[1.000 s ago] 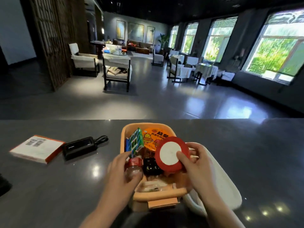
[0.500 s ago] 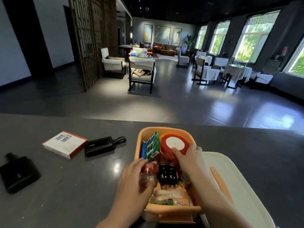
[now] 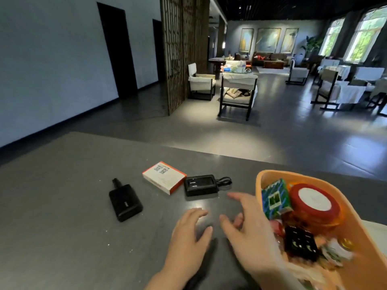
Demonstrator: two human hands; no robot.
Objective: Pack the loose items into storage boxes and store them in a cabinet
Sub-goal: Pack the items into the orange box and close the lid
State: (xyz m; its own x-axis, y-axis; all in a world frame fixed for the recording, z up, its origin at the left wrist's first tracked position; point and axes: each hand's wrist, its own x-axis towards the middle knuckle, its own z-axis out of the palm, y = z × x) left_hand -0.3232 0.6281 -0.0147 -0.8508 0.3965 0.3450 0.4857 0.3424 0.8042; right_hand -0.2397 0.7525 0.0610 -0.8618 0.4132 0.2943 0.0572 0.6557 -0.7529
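Observation:
An orange storage box (image 3: pixel 259 181) stands at the right on the dark counter (image 3: pixel 62 237). Inside it are a red-and-white round tin (image 3: pixel 312 200), a green-and-blue carton (image 3: pixel 274 198), a small black box (image 3: pixel 300 243) and other small items. Left of the box, loose on the counter, lie a black case with a loop (image 3: pixel 202 185), a white-and-orange box (image 3: pixel 164 176) and a black power bank (image 3: pixel 125 201). My left hand (image 3: pixel 188 241) and my right hand (image 3: pixel 249 231) hover over the counter beside the storage box, both empty with fingers spread.
A white lid (image 3: pixel 377 227) lies behind the storage box at the far right edge. Beyond the counter's far edge the floor drops away to a large room with chairs (image 3: pixel 237 91), covered tables and a wooden lattice screen (image 3: pixel 184 49).
Both hands have left the storage box and moved left over the counter. The round tin now rests in the box. The view has swung left, showing the power bank.

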